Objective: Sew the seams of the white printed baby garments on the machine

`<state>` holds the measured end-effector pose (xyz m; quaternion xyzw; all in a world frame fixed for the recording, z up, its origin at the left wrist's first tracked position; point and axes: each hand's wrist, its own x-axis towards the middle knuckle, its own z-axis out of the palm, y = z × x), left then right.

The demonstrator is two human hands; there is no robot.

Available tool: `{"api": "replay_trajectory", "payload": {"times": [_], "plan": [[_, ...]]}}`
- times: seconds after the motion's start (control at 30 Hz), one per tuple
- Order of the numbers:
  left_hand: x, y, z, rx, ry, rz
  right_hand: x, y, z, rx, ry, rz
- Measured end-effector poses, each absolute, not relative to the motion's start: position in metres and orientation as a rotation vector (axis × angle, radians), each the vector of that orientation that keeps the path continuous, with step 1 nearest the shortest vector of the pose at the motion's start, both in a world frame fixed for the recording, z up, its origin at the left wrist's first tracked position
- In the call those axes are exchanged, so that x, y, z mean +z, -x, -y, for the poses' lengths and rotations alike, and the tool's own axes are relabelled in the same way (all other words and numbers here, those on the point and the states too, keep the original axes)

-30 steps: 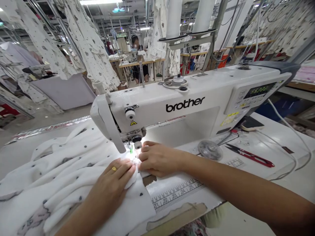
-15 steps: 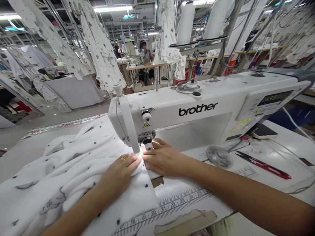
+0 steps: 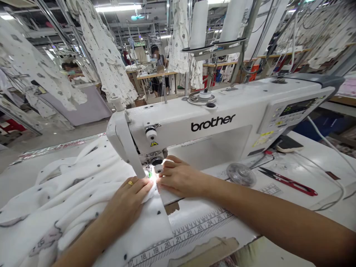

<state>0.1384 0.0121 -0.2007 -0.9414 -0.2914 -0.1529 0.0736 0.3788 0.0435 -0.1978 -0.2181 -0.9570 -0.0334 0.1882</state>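
A white Brother industrial sewing machine (image 3: 194, 126) stands in front of me, its needle area and presser foot (image 3: 152, 163) lit by a small lamp. White fabric with dark spots (image 3: 83, 193) lies in soft folds on the table to the left and runs under the foot. My left hand (image 3: 129, 196), with a gold ring, presses and gathers the cloth just in front of the foot. My right hand (image 3: 180, 178) holds the cloth's edge at the foot's right side. The needle point is hidden by the fingers and glare.
Red-handled thread snips (image 3: 287, 183) and a clear round disc (image 3: 240, 174) lie right of the machine, near cords. A measuring tape (image 3: 191, 230) is stuck along the white table (image 3: 292, 211). Thread cones stand above. Spotted garments hang around, and co-workers (image 3: 155, 55) sit behind.
The whole view has swung slightly, so the machine sits further left than half a second ago. Both hands stay at the foot, and the cloth lies much the same.
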Motion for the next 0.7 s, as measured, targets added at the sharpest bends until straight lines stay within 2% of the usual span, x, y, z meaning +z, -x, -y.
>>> {"api": "replay_trajectory", "payload": {"times": [0.2, 0.5, 0.7], "plan": [[-0.199, -0.139, -0.009, -0.49, 2.794, 0.818, -0.2, -0.376, -0.038, -0.08, 0.681, 2.693], [-0.207, -0.141, -0.016, -0.19, 2.595, 0.891, -0.204, -0.375, -0.042, -0.064, 0.826, 2.7], [-0.207, -0.139, -0.02, -0.233, 2.62, 0.938, -0.198, -0.38, -0.041, -0.075, 0.522, 2.691]]}}
